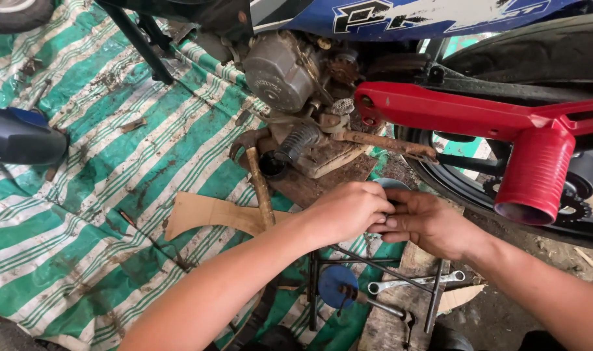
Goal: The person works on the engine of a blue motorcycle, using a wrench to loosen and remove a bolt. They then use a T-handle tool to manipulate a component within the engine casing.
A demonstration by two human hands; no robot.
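1. We have both hands together low in front of the motorcycle's engine: our left hand (348,209) is curled over, and our right hand (426,223) meets it from the right, fingers pinched.
2. Between them sits a small round grey metal disc (391,184), only its far edge showing above the knuckles. Both grips look closed around it or something on it; exactly what the fingertips pinch is hidden.
3. We judge the step in hand to be fiddly work on this small part, held just above the ground near the engine. The next move seems to call for a steady two-handed hold and fine finger pressure.
4. Just beyond the hands is the grimy grey cast-metal engine casing (280,71), with a ribbed black rubber hose (299,141) below it.
5. To the right a glossy red painted swingarm with a round tube end (537,175) juts out in front of the black rear tyre (524,52).
6. A rusty hammer with a worn wooden handle (260,185) lies left of the hands on a torn piece of brown cardboard (209,214).
7. Near us lie a shiny open-ended metal spanner (413,281) and a round blue disc (335,283), on a dirty green-and-white striped tarpaulin (82,214).
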